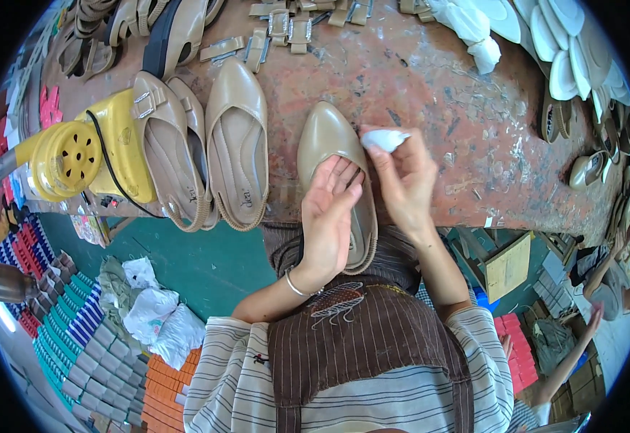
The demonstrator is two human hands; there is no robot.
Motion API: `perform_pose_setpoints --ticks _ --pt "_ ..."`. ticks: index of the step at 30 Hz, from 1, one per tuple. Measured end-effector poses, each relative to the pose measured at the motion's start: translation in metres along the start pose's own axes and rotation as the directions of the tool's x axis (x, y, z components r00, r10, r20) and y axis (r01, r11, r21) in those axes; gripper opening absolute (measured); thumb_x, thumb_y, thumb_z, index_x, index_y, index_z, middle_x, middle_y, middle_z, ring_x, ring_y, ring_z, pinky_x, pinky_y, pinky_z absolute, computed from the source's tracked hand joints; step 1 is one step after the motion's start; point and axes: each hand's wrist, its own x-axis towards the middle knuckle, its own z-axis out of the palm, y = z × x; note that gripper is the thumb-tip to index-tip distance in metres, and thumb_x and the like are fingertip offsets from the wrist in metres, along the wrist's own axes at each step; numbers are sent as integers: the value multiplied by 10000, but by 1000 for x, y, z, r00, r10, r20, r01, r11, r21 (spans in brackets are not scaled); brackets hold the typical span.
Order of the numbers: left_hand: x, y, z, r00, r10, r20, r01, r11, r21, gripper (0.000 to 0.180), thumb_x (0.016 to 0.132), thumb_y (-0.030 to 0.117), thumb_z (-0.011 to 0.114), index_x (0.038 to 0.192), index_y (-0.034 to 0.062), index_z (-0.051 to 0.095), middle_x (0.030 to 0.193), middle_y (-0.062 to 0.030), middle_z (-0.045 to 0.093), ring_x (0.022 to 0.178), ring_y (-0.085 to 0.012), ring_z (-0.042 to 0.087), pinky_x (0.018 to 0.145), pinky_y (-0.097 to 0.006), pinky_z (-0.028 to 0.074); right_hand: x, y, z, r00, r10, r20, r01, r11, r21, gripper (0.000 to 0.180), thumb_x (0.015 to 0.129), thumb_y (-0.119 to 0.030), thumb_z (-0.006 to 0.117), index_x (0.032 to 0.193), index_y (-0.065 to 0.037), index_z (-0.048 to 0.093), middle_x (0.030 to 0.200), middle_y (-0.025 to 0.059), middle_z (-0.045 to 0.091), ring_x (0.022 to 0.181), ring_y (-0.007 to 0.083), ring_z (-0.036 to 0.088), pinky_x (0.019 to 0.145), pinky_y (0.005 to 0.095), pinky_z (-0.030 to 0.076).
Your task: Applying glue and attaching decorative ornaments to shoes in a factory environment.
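Observation:
A shiny beige pointed slingback shoe (327,130) lies toe-away at the table's near edge, its heel end over my lap. My left hand (326,224) is palm up at the shoe's opening, fingers reaching in under the toe part and thumb by the right rim. To the right of the toe, my right hand (406,177) pinches a crumpled white wad (385,139), paper or cloth. The wad is close against the shoe's side; whether it touches cannot be told. Left of this shoe stand another plain beige slingback (237,115) and a bow-trimmed one (159,137).
A yellow machine (121,144) with a black cable stands at the table's left. Loose bow straps (279,29) and more shoes lie along the far side. White shoe-shaped pieces (564,43) are piled far right. Stacked boxes (91,353) fill the lower left; another person's arm (567,361) shows lower right.

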Motion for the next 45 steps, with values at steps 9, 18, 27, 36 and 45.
perform_pose_setpoints --ticks 9,18,27,36,45 --pt "28 -17 -2 1000 -17 -23 0 798 -602 213 899 16 549 1109 25 517 1139 -40 573 1148 -170 516 1075 -343 377 25 -12 -44 969 -118 217 163 966 -202 195 876 15 614 1071 32 609 1077 125 662 985 169 632 837 280 525" --pt "34 4 -8 996 -85 -38 74 967 -245 191 878 -27 531 1061 22 553 1060 -44 606 1092 -186 566 983 -353 446 37 -19 -38 851 -308 426 502 716 -486 261 752 4 688 1011 10 656 930 122 674 818 253 628 701 321 495" --pt "37 -5 -7 996 9 -93 -34 962 -272 179 869 -47 527 1036 8 561 1062 -58 605 1070 -162 573 1026 -333 419 33 -19 -33 843 -275 462 525 610 -594 258 767 -87 692 1014 -36 643 793 86 604 696 254 564 583 353 474" --pt "38 -8 -9 998 53 32 -42 963 -264 397 866 -93 516 1255 -27 477 1287 -115 537 1217 -178 487 1047 -308 362 37 -27 -29 826 -262 499 556 517 -651 206 771 -112 683 955 -37 631 746 73 564 676 251 540 551 355 460" --pt "38 -4 -2 999 48 -4 -48 974 -221 344 854 -71 519 1192 -17 491 1117 -68 570 1119 -158 519 992 -315 396 41 -34 -26 829 -221 514 549 495 -673 177 770 -110 678 926 -55 618 756 67 568 688 252 551 539 363 468"
